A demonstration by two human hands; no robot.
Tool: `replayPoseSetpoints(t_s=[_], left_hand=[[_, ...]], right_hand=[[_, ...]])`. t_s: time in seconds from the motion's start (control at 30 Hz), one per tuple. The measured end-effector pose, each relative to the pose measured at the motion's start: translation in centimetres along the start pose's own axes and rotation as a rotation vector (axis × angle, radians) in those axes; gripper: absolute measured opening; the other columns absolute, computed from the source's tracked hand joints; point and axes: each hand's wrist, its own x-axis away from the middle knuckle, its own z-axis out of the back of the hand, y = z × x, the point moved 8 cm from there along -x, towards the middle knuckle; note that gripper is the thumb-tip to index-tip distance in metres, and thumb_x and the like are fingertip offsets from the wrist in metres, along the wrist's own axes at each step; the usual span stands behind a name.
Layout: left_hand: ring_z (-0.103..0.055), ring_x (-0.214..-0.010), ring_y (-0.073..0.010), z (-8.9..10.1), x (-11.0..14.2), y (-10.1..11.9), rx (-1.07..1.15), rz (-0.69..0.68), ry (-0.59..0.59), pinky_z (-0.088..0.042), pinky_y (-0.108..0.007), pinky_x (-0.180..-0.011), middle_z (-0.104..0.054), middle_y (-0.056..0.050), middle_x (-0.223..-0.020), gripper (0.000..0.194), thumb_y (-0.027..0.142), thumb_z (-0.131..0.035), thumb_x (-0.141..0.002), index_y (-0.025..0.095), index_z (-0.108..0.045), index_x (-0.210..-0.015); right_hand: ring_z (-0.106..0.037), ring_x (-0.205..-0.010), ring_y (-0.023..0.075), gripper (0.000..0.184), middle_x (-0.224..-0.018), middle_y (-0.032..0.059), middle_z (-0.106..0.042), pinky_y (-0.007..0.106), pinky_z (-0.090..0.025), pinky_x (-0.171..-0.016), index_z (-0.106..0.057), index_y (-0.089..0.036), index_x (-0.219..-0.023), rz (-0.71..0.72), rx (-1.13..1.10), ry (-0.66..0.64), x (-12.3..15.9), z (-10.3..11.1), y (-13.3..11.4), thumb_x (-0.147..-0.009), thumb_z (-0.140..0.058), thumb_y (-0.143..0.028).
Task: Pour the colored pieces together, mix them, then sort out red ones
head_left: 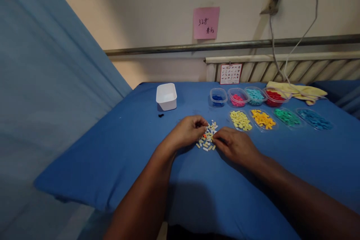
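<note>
A loose pile of small white and cream building pieces (207, 144) lies on the blue-covered table, with one orange piece (204, 135) among them. At the pile's left edge is my left hand (189, 130), its fingers curled with the tips pressed together; whatever is between them is too small to make out. My right hand (234, 143) pinches at the right side of the pile, thumb and forefinger touching the pieces there. What its fingertips hold, if anything, cannot be made out.
Clear tubs of coloured pieces stand at the right, including dark blue (218, 98), pink (237, 100), yellow (240, 120) and orange (263, 120). A white bin (166, 97) stands at the back left, near a small black piece (161, 115). A yellow cloth (298, 90) lies behind.
</note>
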Motion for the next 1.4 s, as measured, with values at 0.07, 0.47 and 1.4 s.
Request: replayPoseSetpoints(t_s=[0.07, 0.47, 1.4], left_hand=[[-0.058, -0.066, -0.0142, -1.0, -0.2, 0.0, 0.197, 0.020, -0.018, -0.041, -0.026, -0.061, -0.069, -0.003, -0.079, 0.021, 0.030, -0.074, -0.085, 0.016, -0.078, -0.100], [-0.068, -0.068, -0.0130, -4.5, -0.5, 0.3, 0.640, 0.172, -0.069, -0.052, -0.025, -0.068, -0.074, -0.006, -0.078, 0.037, 0.041, -0.095, -0.077, 0.015, -0.079, -0.097], [-0.074, -0.074, -0.0119, -5.2, -0.5, 0.2, 0.803, 0.230, -0.005, -0.057, -0.022, -0.074, -0.081, -0.008, -0.083, 0.044, 0.036, -0.104, -0.066, 0.012, -0.080, -0.093]], right_hand=[[-0.072, -0.092, 0.0230, 0.013, -0.101, 0.0055, -0.077, 0.036, -0.053, -0.081, -0.075, -0.025, -0.100, 0.018, -0.080, 0.029, 0.2, 0.2, 0.2, -0.104, -0.063, -0.027], [-0.069, -0.076, 0.0193, 0.015, -0.088, 0.0025, -0.076, 0.033, -0.053, -0.071, -0.075, -0.026, -0.098, -0.113, -0.433, 0.346, 0.7, 3.9, 1.8, -0.104, -0.069, -0.038], [-0.080, -0.087, 0.0204, 0.011, -0.098, 0.0020, -0.084, 0.033, -0.061, -0.079, -0.078, -0.027, -0.108, 0.111, -0.277, 0.412, 1.4, 5.9, 0.4, -0.103, -0.070, -0.021]])
